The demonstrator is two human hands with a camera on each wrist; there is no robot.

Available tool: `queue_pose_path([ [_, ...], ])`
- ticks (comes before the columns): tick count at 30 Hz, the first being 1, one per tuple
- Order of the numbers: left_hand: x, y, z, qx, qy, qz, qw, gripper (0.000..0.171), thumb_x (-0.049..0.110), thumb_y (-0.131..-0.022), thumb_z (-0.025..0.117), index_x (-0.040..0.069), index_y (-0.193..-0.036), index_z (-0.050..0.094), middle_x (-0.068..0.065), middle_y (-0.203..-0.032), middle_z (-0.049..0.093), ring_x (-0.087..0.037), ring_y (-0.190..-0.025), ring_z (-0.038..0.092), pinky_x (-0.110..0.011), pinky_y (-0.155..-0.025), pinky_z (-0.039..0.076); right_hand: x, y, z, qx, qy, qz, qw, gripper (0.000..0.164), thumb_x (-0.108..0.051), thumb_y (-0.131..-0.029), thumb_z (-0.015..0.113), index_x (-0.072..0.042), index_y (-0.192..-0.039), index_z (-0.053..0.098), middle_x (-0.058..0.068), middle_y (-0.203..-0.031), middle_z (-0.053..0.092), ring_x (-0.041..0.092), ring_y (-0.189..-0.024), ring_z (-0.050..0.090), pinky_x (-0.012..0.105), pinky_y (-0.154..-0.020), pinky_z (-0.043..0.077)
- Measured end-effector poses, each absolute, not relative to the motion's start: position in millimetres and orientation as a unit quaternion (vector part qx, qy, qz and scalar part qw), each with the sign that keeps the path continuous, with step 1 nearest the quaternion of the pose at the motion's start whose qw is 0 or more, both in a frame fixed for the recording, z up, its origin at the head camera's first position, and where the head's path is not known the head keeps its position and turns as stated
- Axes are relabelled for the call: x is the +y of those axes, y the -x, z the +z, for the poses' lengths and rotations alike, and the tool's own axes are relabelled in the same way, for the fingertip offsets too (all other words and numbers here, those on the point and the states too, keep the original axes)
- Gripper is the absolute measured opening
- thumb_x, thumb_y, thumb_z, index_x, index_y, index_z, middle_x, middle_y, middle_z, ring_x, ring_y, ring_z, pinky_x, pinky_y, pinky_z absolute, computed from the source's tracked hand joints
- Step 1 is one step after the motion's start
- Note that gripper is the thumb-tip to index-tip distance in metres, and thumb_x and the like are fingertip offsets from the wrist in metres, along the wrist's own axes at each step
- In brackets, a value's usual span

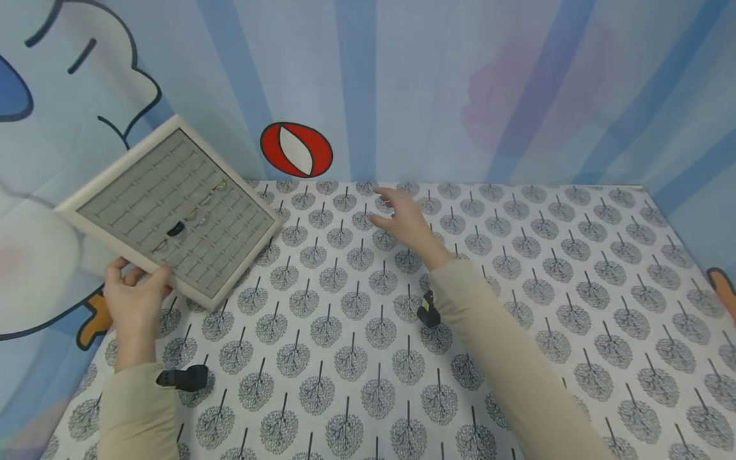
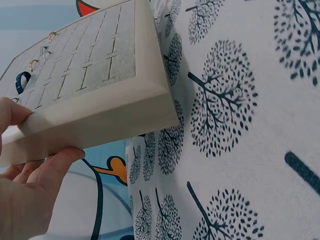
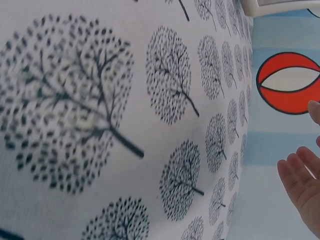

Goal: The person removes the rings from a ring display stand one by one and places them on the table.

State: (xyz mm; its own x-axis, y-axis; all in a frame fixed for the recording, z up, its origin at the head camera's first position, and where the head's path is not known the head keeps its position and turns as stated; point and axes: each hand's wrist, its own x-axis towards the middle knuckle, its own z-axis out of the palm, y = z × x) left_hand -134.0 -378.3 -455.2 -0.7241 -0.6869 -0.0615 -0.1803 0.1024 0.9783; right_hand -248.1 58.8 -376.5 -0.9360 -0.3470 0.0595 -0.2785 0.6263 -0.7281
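My left hand point(image 1: 135, 294) grips the near edge of a ring display tray point(image 1: 133, 152), thumb on top of the frame and fingers underneath. The tray has a cream frame and a grey slotted pad, and it is tilted at the left side of the table. Several rings sit in its slots, among them a dark ring point(image 2: 22, 82) and a gold-coloured ring point(image 1: 220, 184). My right hand point(image 1: 405, 220) is held over the middle of the table with its fingers spread and nothing between them. In the right wrist view the right hand point(image 3: 305, 185) shows only partly, at the right edge.
A white cloth point(image 1: 356, 358) printed with dark trees covers the table. Behind it hangs a blue striped curtain point(image 1: 414, 83) with cartoon figures. Dark wrist straps point(image 1: 192, 378) show at both sleeves.
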Motion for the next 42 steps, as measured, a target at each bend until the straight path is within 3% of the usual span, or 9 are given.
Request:
queue_pose_path([
  [10,-362.1,138.5,-449.4,-0.72,-0.242,-0.619,0.198,0.071,0.028,-0.08,0.077,0.033,-0.138,0.037,0.004,-0.121,0.059,-0.007,-0.092,0.066,-0.013,-0.068,0.058,32.9,242.3,-365.6,0.885,0.199,-0.42,0.027,0.057,-0.013,-0.09,0.064,-0.006,-0.143,0.042,0.014,-0.143,0.048,0.03,-0.128,0.05,0.039,-0.108,0.046],
  [18,-289.1,118.2,-382.8,-0.777,-0.234,-0.561,0.167,0.057,0.015,-0.089,0.064,0.024,-0.14,0.039,0.008,-0.114,0.059,0.004,-0.082,0.059,-0.008,-0.067,0.054,19.1,234.0,-357.9,0.87,0.209,-0.447,0.008,0.05,-0.014,-0.091,0.063,-0.007,-0.139,0.048,0.012,-0.138,0.054,0.025,-0.125,0.053,0.034,-0.106,0.048],
  [22,-268.7,115.1,-368.2,-0.79,-0.231,-0.55,0.144,0.055,0.013,-0.09,0.061,0.019,-0.141,0.039,0.012,-0.111,0.058,0.007,-0.082,0.057,-0.006,-0.067,0.052,14.9,231.1,-356.7,0.862,0.221,-0.455,-0.016,0.046,-0.012,-0.091,0.063,-0.005,-0.135,0.051,0.012,-0.134,0.057,0.024,-0.121,0.056,0.032,-0.103,0.051],
  [27,-255.8,117.5,-365.4,-0.798,-0.217,-0.552,0.104,0.059,0.014,-0.092,0.059,0.019,-0.144,0.034,0.017,-0.108,0.054,0.007,-0.086,0.056,-0.007,-0.073,0.054,12.8,228.7,-356.5,0.856,0.23,-0.461,-0.033,0.043,-0.009,-0.09,0.063,-0.005,-0.132,0.054,0.012,-0.131,0.059,0.024,-0.118,0.058,0.03,-0.099,0.052],
  [35,-238.8,125.6,-368.5,-0.814,-0.18,-0.546,0.078,0.06,0.015,-0.09,0.061,0.021,-0.144,0.034,0.015,-0.108,0.056,0.006,-0.083,0.058,-0.011,-0.07,0.053,13.2,227.9,-354.8,0.846,0.228,-0.478,-0.058,0.037,-0.006,-0.09,0.062,-0.003,-0.127,0.058,0.013,-0.127,0.062,0.025,-0.112,0.061,0.032,-0.096,0.054],
  [42,-227.2,127.9,-367.8,-0.812,-0.143,-0.564,0.049,0.059,0.017,-0.09,0.062,0.019,-0.143,0.036,0.016,-0.107,0.055,0.011,-0.085,0.061,-0.014,-0.075,0.054,12.6,226.8,-352.2,0.836,0.217,-0.498,-0.081,0.033,0.0,-0.087,0.062,-0.001,-0.12,0.062,0.014,-0.117,0.064,0.025,-0.103,0.063,0.027,-0.09,0.056],
])
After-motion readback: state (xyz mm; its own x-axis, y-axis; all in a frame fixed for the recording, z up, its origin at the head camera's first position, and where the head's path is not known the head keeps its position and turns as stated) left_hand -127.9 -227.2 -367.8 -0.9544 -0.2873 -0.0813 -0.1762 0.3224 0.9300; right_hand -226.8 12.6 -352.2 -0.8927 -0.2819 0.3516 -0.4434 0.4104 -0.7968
